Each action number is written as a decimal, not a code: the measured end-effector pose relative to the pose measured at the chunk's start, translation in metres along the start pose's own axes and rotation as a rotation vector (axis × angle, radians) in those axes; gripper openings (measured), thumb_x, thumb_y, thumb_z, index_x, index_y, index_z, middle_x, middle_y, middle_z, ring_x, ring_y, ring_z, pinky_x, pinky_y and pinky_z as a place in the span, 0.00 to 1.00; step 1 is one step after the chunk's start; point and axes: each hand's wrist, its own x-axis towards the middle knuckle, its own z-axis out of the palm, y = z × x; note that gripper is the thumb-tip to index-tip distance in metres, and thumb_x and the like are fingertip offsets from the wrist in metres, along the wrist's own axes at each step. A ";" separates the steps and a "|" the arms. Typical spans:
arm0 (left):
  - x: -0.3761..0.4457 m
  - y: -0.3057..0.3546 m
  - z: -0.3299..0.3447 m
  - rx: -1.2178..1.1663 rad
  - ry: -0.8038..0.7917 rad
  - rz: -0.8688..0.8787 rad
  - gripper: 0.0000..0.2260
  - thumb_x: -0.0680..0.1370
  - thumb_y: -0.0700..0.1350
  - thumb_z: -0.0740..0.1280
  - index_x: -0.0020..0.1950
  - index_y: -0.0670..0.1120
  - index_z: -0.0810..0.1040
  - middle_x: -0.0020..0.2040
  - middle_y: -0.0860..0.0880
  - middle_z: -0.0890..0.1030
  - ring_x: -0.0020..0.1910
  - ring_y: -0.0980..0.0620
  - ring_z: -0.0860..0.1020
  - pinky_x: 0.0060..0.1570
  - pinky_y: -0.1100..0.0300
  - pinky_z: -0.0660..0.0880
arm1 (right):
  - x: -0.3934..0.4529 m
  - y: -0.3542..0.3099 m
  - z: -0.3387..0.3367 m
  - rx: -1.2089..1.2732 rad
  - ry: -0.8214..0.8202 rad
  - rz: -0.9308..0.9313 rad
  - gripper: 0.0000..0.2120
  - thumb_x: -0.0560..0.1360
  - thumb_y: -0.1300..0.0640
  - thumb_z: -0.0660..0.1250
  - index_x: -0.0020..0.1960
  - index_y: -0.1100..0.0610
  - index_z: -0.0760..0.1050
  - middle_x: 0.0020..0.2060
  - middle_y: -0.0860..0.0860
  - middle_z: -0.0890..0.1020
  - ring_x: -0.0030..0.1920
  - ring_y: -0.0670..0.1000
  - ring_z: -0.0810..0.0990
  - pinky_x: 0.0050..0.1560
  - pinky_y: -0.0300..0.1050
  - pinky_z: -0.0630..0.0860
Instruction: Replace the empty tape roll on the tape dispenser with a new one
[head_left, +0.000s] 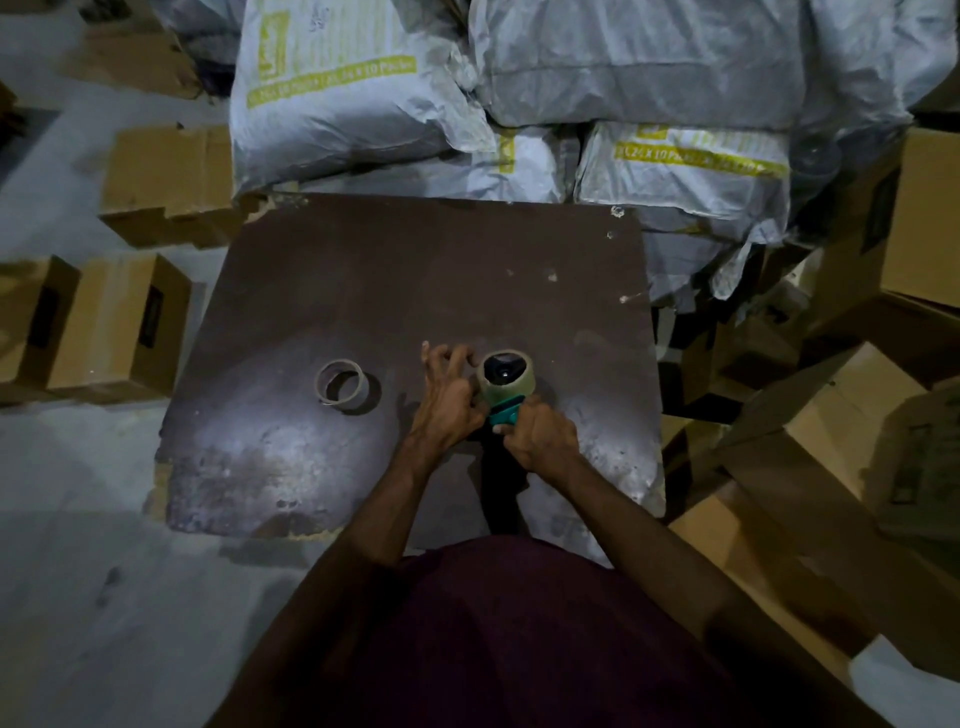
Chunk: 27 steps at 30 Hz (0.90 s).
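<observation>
A single head-worn wide-angle view looks steeply down and forward from above the person's own torso. The dark bench fills the middle at close range, its near edge just ahead of the body. Beyond the bench's far edge, white sacks bend with the lens.

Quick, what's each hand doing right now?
Left hand: fingers spread, touching the new tape roll; grip cannot be told.
Right hand: closed around the teal tape dispenser.
</observation>
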 end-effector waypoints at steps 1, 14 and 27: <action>0.000 0.002 0.000 -0.006 0.004 -0.002 0.04 0.66 0.42 0.71 0.35 0.42 0.81 0.58 0.41 0.75 0.61 0.37 0.67 0.72 0.26 0.51 | 0.002 0.002 -0.001 0.010 -0.005 0.016 0.29 0.77 0.42 0.65 0.66 0.65 0.70 0.58 0.59 0.81 0.57 0.61 0.81 0.50 0.49 0.75; -0.014 0.000 -0.003 -0.209 -0.026 -0.213 0.07 0.66 0.50 0.72 0.30 0.48 0.82 0.57 0.52 0.69 0.62 0.49 0.61 0.67 0.32 0.63 | 0.015 0.028 0.003 0.326 -0.156 0.237 0.33 0.67 0.29 0.61 0.60 0.52 0.78 0.57 0.55 0.83 0.54 0.58 0.82 0.52 0.50 0.79; -0.006 -0.008 -0.022 -0.303 0.034 -0.326 0.06 0.68 0.48 0.73 0.37 0.46 0.82 0.56 0.47 0.73 0.60 0.52 0.63 0.55 0.66 0.58 | 0.024 0.034 -0.014 0.727 -0.299 0.278 0.26 0.71 0.37 0.70 0.60 0.54 0.78 0.49 0.53 0.84 0.44 0.52 0.83 0.43 0.47 0.80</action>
